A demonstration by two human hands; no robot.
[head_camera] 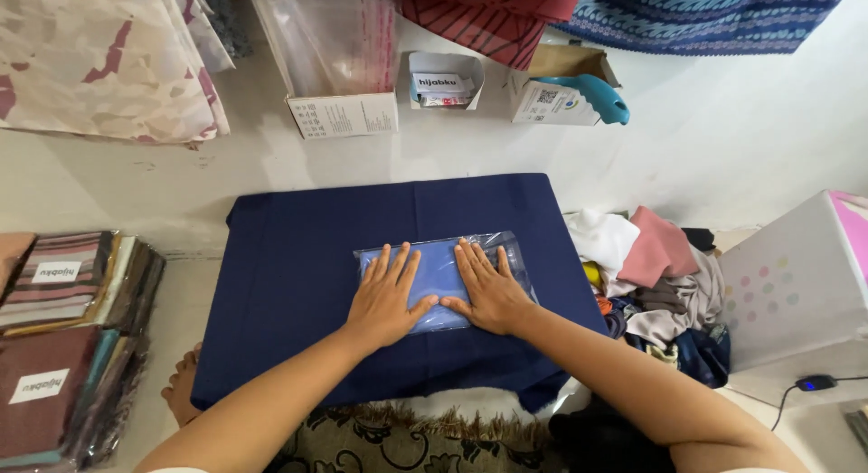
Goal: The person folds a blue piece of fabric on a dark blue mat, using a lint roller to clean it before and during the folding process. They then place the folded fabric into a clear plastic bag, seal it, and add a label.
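A folded light blue cloth in a clear plastic bag [440, 260] lies on a dark blue cloth [298, 265] that covers a low surface. My left hand [384, 297] presses flat on the left half of the bag, fingers spread. Beside it, my right hand [491, 292] lies flat on the right half, fingers apart and pointing away from me. The two thumbs nearly meet at the bag's middle. Neither hand grips anything.
Stacks of bagged folded cloths [63, 337] sit at the left. A heap of loose garments [655, 274] lies at the right next to a white box [796, 283]. Small cardboard boxes [344, 111] and a teal tool [592, 93] stand along the back wall.
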